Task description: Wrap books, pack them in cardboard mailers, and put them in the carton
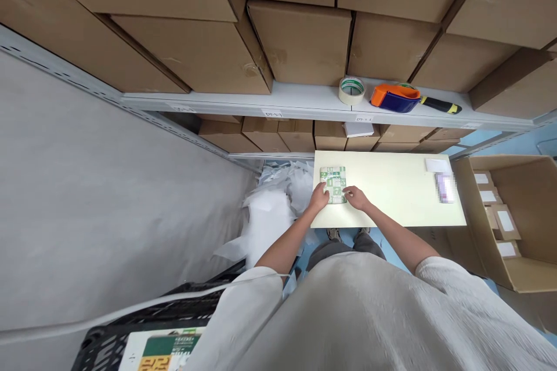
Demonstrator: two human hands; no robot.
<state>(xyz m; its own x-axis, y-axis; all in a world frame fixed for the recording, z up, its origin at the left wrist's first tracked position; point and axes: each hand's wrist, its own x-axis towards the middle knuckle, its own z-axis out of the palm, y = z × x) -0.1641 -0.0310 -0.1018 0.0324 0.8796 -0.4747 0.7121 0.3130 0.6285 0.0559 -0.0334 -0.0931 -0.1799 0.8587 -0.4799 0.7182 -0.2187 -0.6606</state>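
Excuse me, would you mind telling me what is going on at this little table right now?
A person stands at a pale yellow table in front of shelving stacked with cardboard boxes. Both hands rest on a small green-and-white checked packet lying flat on the table: the left hand at its lower left edge, the right hand at its lower right corner. A roll of tape and an orange tape dispenser sit on the shelf above. An open carton of small boxes stands to the right.
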